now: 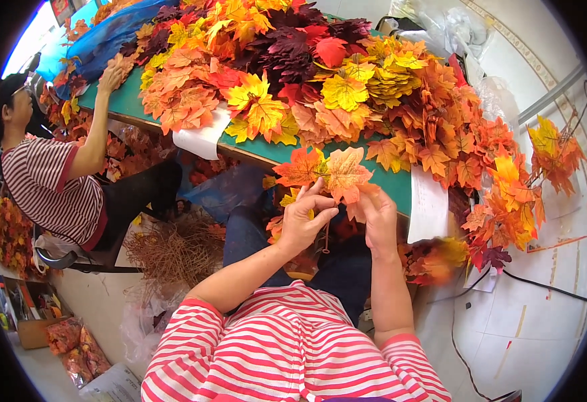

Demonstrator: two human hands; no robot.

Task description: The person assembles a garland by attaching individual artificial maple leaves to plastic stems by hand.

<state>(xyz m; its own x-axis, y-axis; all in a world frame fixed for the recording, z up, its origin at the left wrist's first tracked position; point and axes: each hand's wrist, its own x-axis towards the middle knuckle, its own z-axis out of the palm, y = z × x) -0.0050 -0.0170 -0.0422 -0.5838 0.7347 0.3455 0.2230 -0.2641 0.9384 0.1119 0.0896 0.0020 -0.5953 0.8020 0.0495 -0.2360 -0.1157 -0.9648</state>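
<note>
Both my hands are raised in front of me at the near edge of a green table [396, 183]. My left hand [304, 220] and my right hand [378, 218] together hold a small sprig of orange artificial maple leaves [333, 173]; its thin brown stem [325, 240] hangs down between my hands. A big heap of artificial maple leaves [293, 67] in orange, yellow, red and dark maroon covers the table just beyond the sprig.
At the left a seated person in a striped shirt [48, 181] reaches one hand [111, 75] onto the table. A bundle of brown twig stems [172, 251] lies on the floor. Leaf branches [508, 201] hang at the right. White paper sheets [427, 204] droop off the table edge.
</note>
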